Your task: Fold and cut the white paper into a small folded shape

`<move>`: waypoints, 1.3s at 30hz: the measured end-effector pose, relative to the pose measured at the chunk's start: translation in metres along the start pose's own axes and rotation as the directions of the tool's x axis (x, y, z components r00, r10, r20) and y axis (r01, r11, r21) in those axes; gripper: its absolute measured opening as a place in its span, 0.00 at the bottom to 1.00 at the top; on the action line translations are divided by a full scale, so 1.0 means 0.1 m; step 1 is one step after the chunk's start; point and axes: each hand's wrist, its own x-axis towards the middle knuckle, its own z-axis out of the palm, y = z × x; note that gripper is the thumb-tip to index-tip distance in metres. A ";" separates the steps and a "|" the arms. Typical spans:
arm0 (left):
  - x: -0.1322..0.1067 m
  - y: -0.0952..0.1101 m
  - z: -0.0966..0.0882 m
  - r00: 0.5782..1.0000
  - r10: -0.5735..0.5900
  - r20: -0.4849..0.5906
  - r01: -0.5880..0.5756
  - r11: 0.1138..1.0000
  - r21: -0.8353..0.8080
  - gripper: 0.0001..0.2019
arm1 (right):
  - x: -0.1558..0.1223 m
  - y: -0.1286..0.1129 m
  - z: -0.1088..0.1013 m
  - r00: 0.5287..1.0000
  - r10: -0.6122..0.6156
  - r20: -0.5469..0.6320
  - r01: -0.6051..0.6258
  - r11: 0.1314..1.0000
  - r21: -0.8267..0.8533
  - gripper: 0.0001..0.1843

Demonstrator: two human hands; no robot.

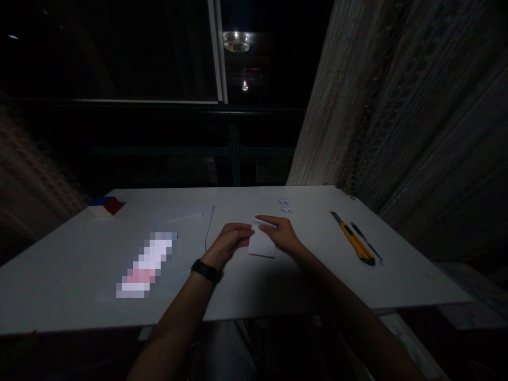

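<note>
A small white piece of paper [262,245] lies on the white table [278,286] between my hands. My left hand [229,241], with a dark watch at the wrist, has its fingers curled against the paper's left edge. Pressing on the paper's top right side is my right hand [281,233], its index finger stretched along the upper edge. Both hands grip the paper.
A stack of white sheets [190,225] lies left of my hands. A yellow utility knife [354,241] and a dark pen [367,242] lie at the right. Small paper scraps [284,205] sit behind my hands. A red and blue block [105,205] sits far left. A curtain hangs at the right.
</note>
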 end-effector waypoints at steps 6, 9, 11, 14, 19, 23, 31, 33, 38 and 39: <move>0.02 -0.03 -0.01 0.999 0.033 0.003 -0.033 0.999 0.026 0.13 | -0.01 -0.03 0.02 1.000 0.023 -0.008 -0.023 1.000 -0.007 0.17; 0.00 -0.02 0.00 0.999 0.042 0.001 -0.042 0.998 0.052 0.13 | -0.01 -0.01 0.02 1.000 0.002 0.001 -0.002 1.000 0.002 0.17; -0.01 -0.01 0.02 0.999 0.044 0.011 -0.045 0.996 0.072 0.13 | 0.00 0.01 0.00 1.000 0.006 0.018 -0.007 1.000 0.021 0.17; -0.03 0.01 0.03 0.999 0.047 0.012 -0.048 0.994 0.098 0.13 | 0.01 0.02 -0.03 0.998 0.010 0.064 -0.014 0.998 0.056 0.18; -0.04 0.02 0.03 0.997 0.077 0.007 -0.077 0.988 0.132 0.13 | 0.04 0.02 -0.08 0.994 0.027 0.103 -0.036 0.995 0.088 0.17; -0.02 0.00 0.02 0.996 0.094 -0.009 -0.091 0.980 0.179 0.14 | 0.05 0.06 -0.07 0.990 0.061 0.123 -0.075 0.991 0.111 0.19; 0.05 -0.06 -0.03 0.985 0.175 0.000 -0.174 0.980 0.092 0.17 | 0.04 0.12 -0.04 0.989 0.042 0.139 -0.058 0.993 0.107 0.22; 0.06 -0.07 -0.04 0.985 0.175 -0.006 -0.173 0.980 0.101 0.17 | 0.04 0.10 -0.04 0.989 0.043 0.142 -0.059 0.992 0.111 0.21; 0.07 -0.07 -0.06 0.987 0.163 0.001 -0.162 0.980 0.118 0.17 | 0.03 0.06 -0.04 0.990 0.043 0.131 -0.055 0.994 0.091 0.20; 0.06 -0.07 -0.06 0.987 0.160 -0.001 -0.159 0.980 0.122 0.17 | 0.03 0.06 -0.04 0.991 0.040 0.125 -0.050 0.995 0.084 0.20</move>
